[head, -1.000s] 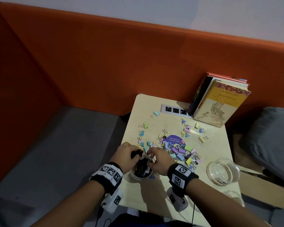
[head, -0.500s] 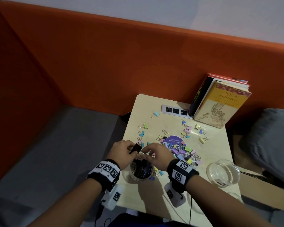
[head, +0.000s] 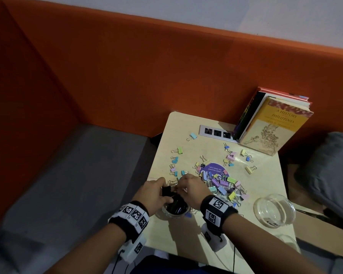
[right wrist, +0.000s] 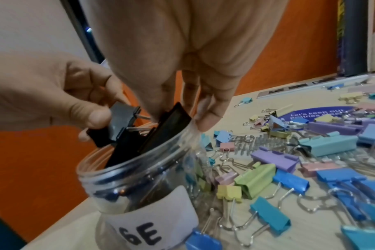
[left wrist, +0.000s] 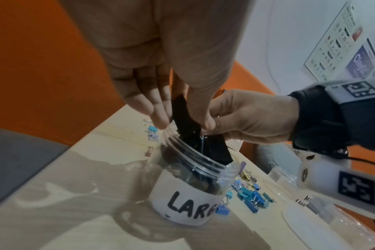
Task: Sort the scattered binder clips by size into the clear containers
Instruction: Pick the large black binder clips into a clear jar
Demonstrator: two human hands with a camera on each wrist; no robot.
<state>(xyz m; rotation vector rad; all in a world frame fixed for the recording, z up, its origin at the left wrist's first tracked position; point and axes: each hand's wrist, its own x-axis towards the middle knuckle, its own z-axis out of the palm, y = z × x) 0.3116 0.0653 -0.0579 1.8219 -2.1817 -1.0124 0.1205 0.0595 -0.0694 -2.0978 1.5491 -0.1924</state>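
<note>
From the head view, both hands met over the jar (head: 175, 211) at the table's (head: 186, 240) six o'clock edge, much as half a second before; the left hand (head: 156, 193) still pinched a black clip (head: 166, 191), and the right hand (head: 190, 189) had stayed close against it. The heap of pastel clips (head: 222, 184) lay toward three o'clock of the jar, an empty clear tub (head: 273, 212) farther at three o'clock, books (head: 273, 123) at one o'clock. In the left wrist view, the left hand's (left wrist: 161, 59) thumb and fingertips pinched the black clip (left wrist: 182, 118) upright above the jar (left wrist: 193, 182) labelled "LARG". In the right wrist view, the right hand's (right wrist: 182, 50) fingers (right wrist: 208, 111) pressed narrowly on a second black clip (right wrist: 171, 128) jutting from the jar's (right wrist: 139, 194) mouth.
</note>
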